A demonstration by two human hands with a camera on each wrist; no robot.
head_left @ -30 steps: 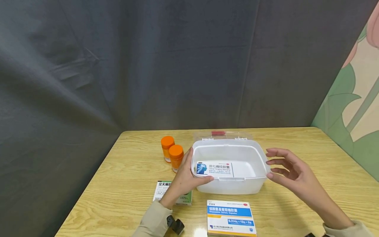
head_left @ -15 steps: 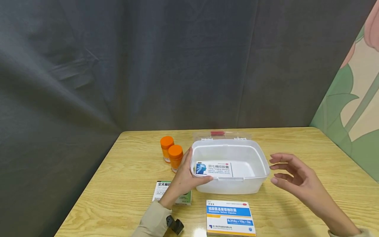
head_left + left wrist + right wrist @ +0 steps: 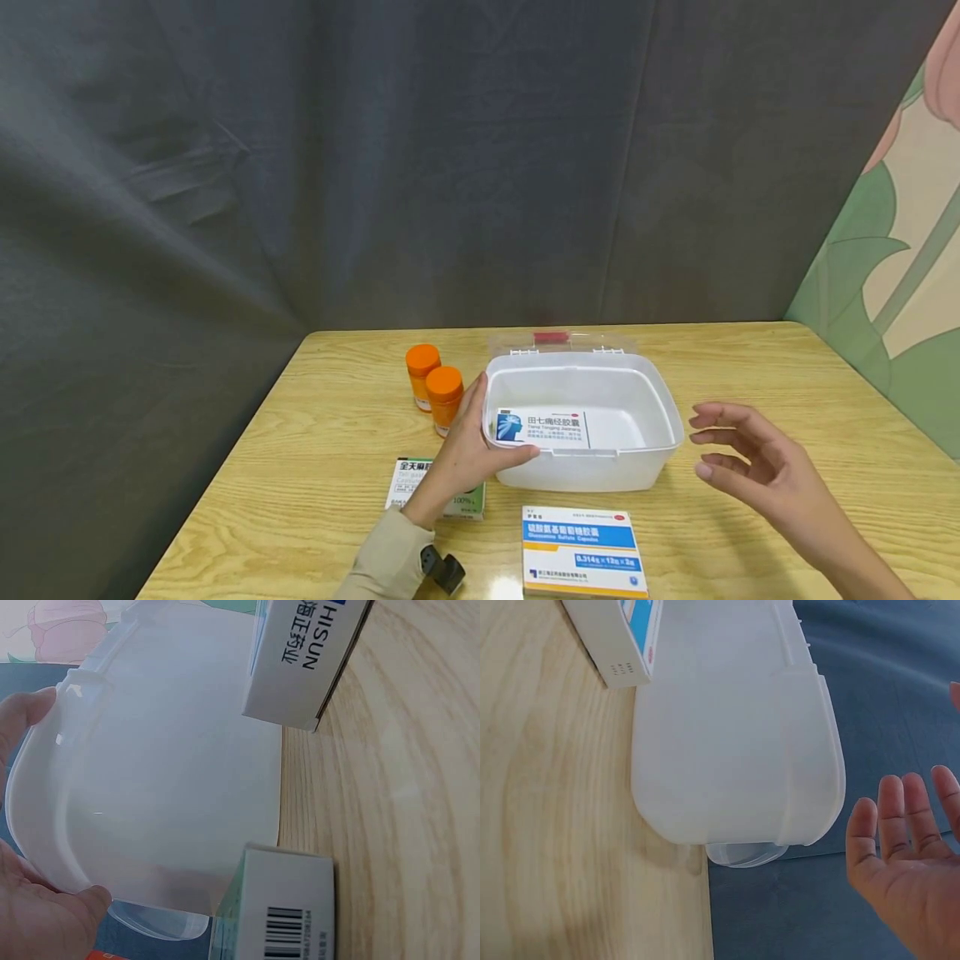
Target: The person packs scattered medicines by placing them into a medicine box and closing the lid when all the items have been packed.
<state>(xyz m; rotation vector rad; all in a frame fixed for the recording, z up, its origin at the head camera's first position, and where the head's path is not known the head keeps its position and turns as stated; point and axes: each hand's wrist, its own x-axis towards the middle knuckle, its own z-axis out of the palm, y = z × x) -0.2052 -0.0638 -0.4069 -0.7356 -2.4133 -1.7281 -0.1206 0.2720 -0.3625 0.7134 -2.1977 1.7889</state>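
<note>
A white translucent plastic box (image 3: 585, 473) stands uncovered on the table, its clear lid with a red latch (image 3: 552, 337) folded back behind it. My left hand (image 3: 467, 454) grips the box's front left corner, thumb over the front rim and fingers along the left side. Inside, at the front left, lies a white and blue capsule carton (image 3: 558, 427). Apart from the box's right end, my right hand (image 3: 768, 467) hovers with fingers loosely bent and holding nothing. The right wrist view shows that palm (image 3: 922, 889) beyond the rim.
Two orange bottles (image 3: 446, 396) stand left of the box. A green and white carton (image 3: 468, 502) sits partly behind my left wrist. In front of the box lies a blue and white carton (image 3: 585, 550). Dark cloth (image 3: 480, 167) hangs behind the wooden table (image 3: 300, 467).
My right hand has moved right and slightly nearer to me, away from the box's right rim. My left hand and the box stay in place.
</note>
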